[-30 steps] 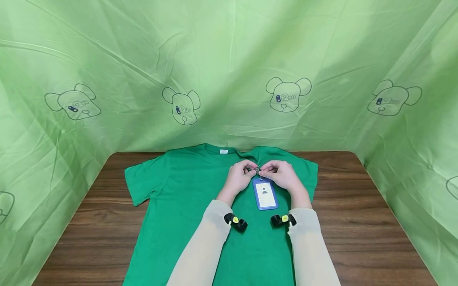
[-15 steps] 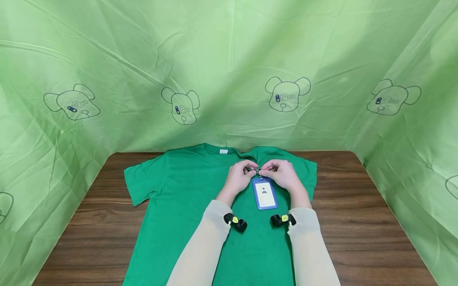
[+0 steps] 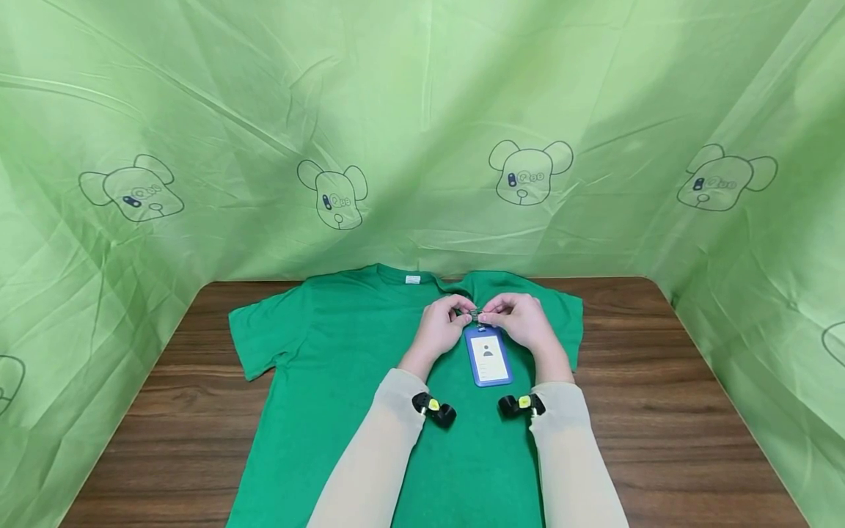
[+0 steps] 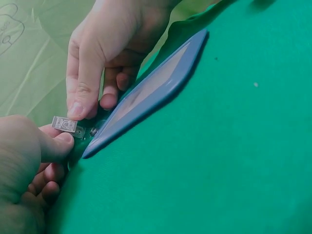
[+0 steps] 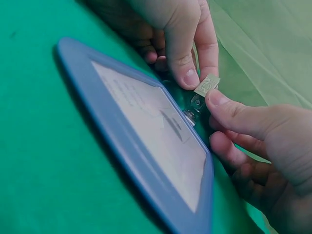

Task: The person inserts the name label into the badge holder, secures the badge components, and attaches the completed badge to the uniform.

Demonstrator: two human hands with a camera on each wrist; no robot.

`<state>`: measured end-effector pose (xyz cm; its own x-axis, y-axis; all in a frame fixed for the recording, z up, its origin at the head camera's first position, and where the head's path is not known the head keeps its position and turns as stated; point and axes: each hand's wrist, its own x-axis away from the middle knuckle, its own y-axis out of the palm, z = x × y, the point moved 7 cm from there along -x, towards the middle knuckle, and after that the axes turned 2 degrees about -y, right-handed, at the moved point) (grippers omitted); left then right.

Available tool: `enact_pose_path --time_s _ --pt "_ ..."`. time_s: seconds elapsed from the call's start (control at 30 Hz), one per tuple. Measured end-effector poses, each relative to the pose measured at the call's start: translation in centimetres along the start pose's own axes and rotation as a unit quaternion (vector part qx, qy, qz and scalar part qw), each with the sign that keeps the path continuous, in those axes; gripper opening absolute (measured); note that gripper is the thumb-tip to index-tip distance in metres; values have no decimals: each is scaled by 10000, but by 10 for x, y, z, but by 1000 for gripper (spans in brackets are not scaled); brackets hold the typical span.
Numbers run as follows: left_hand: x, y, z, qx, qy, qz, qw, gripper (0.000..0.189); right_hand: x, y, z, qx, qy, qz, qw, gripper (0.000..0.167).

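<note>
A blue-framed ID badge holder lies on the right chest of a green T-shirt, a white card with a person icon inside it. At its top end is a small metal badge clip, joined by a short clear strap with a snap. My left hand pinches the clip from the left between thumb and fingers. From the other side, my right hand grips it too, its thumb against the clip's edge in the right wrist view. Shirt cloth bunches around the fingertips. The clip's underside is hidden.
The T-shirt is spread over a brown wooden table, its collar toward the back edge. Light green curtains with bear-head outlines rise behind and on both sides. Both sleeved wrists carry small black cameras.
</note>
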<state>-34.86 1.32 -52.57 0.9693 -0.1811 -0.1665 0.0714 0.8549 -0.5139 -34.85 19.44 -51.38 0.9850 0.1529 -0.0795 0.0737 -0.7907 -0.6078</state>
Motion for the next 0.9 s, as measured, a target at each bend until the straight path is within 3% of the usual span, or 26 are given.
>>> enact_pose_path --time_s 0.9 --pt "2 0 1 -76 -52 -48 9999 14 -1 2 0 107 -49 15 9999 12"
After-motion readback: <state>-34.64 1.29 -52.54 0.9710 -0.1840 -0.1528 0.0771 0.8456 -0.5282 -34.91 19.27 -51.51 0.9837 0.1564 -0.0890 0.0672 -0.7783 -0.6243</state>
